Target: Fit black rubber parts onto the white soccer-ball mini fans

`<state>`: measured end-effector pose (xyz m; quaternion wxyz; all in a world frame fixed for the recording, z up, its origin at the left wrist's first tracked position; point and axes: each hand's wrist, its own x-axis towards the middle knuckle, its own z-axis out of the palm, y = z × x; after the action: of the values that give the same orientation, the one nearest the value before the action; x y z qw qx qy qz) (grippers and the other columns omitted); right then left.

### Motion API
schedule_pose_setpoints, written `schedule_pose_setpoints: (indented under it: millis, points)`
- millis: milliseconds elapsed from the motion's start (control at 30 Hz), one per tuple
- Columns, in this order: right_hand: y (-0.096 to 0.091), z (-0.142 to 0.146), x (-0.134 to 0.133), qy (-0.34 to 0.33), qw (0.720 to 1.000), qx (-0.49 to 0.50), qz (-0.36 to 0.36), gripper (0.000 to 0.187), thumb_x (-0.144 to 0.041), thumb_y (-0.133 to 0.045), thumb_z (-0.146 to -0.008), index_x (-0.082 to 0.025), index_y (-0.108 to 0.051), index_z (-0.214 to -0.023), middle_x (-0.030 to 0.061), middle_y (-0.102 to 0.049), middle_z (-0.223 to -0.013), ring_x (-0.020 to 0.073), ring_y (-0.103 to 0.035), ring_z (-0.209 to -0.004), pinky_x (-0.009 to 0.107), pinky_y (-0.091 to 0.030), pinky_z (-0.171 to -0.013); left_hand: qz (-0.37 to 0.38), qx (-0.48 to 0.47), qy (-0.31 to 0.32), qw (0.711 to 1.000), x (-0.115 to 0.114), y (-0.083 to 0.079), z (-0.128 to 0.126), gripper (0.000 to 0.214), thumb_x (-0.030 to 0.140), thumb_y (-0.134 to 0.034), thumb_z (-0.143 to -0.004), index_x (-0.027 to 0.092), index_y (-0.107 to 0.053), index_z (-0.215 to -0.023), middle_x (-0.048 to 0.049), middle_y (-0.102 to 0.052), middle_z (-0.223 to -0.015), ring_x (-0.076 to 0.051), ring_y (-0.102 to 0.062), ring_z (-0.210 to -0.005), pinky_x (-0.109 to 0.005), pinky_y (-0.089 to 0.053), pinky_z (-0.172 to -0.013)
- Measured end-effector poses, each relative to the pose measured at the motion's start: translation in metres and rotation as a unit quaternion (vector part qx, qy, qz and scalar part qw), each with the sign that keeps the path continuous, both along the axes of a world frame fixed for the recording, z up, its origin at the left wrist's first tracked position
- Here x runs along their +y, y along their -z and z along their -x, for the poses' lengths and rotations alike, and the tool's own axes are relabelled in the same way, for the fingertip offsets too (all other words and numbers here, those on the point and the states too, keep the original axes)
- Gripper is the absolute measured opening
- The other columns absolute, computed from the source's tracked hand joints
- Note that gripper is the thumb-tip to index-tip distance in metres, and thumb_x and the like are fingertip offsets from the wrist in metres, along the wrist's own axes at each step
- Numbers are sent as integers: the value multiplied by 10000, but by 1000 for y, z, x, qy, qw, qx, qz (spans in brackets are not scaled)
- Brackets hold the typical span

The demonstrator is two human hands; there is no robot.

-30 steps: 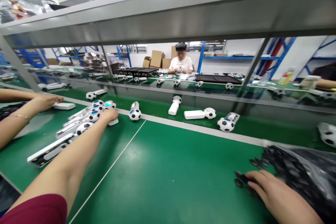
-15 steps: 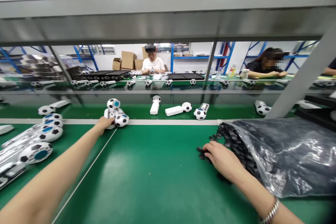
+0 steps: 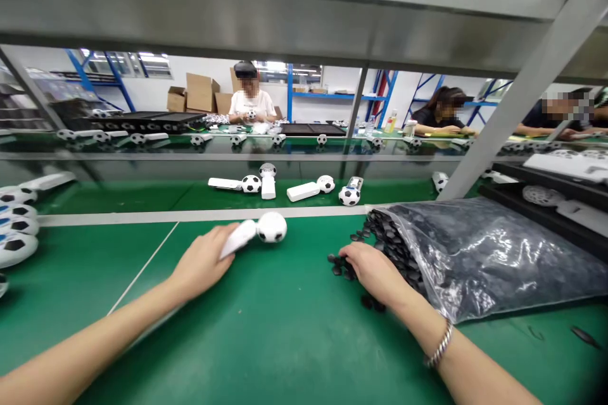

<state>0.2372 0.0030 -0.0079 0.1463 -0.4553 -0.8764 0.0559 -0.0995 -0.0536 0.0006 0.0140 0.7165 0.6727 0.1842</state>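
Note:
My left hand (image 3: 202, 262) grips the white handle of a small gadget (image 3: 240, 238) topped by a football-patterned ball (image 3: 272, 227), which sticks out beyond my fingers above the green belt. My right hand (image 3: 375, 272) lies over a spill of small black hexagonal pieces (image 3: 338, 266), its fingers reaching across them. These pieces pour from the mouth of a transparent plastic bag (image 3: 494, 253) packed with more of them, just right of my wrist. Whether my right fingers grasp any pieces is hidden.
Several white gadgets with football heads (image 3: 267, 181) lie along the far green belt (image 3: 118, 199). More lie stacked at the left edge. Black trays (image 3: 522, 193) stand at the right, below a metal shelf frame (image 3: 304, 19). Co-workers sit beyond a glass panel.
My left hand has come back toward me from the far belt, now holding a gadget. The view has turned right, and my right hand stays at the black pieces.

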Motion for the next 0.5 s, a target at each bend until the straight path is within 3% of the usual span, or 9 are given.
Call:
schedule_pose_setpoints:
  millis: [100, 167, 233, 333, 400, 500]
  points:
    - [0, 2, 0, -18, 1000, 16, 4, 267, -129, -386, -856, -220, -626, -934, 38, -597, -895, 162, -562, -849, 251, -431, -730, 47, 54, 55, 996, -35, -3, -17, 492, 318, -396, -830, 254, -302, -1309, -83, -464, -1212, -273, -496, -1004, -387, -399, -825]
    - [1, 4, -1, -34, 999, 35, 3, 264, -147, -384, -864, -224, -623, -946, 39, -590, -907, 164, -556, -857, 259, -436, -738, 78, 43, 84, 992, -41, -9, -30, 585, 435, -455, -804, 274, -256, -1330, -78, -418, -1264, -273, -461, -1062, -375, -399, -851]
    - [1, 6, -2, -47, 997, 66, -5, 244, -162, -394, -866, -213, -600, -987, 46, -584, -928, 169, -550, -873, 275, -438, -762, 89, 34, 130, 987, -36, -16, -45, 716, 528, -531, -732, 274, -240, -1336, -70, -385, -1299, -276, -414, -1127, -365, -378, -898]
    - [1, 7, -5, -51, 991, 127, -6, 187, -187, -433, -856, -199, -570, -983, 41, -592, -914, 166, -559, -849, 287, -445, -761, 103, 33, 179, 978, -15, -24, -67, 689, 544, -506, -746, 260, -267, -1326, -60, -463, -1228, -250, -476, -1062, -339, -397, -866]
    - [1, 8, -7, -50, 986, 162, 0, 140, -196, -458, -846, -203, -572, -926, 26, -596, -880, 157, -566, -820, 282, -451, -744, 118, 35, 177, 976, -2, -23, -80, 651, 550, -444, -781, 241, -271, -1328, -68, -510, -1162, -242, -521, -987, -330, -422, -799]
    - [0, 12, -10, -57, 977, 204, 15, 109, -200, -472, -842, -205, -573, -884, 16, -591, -843, 145, -571, -768, 275, -460, -715, 114, 58, 170, 977, 7, -15, -92, 781, 605, -463, -737, 178, -233, -1350, -109, -505, -1159, -277, -498, -1009, -352, -420, -789]
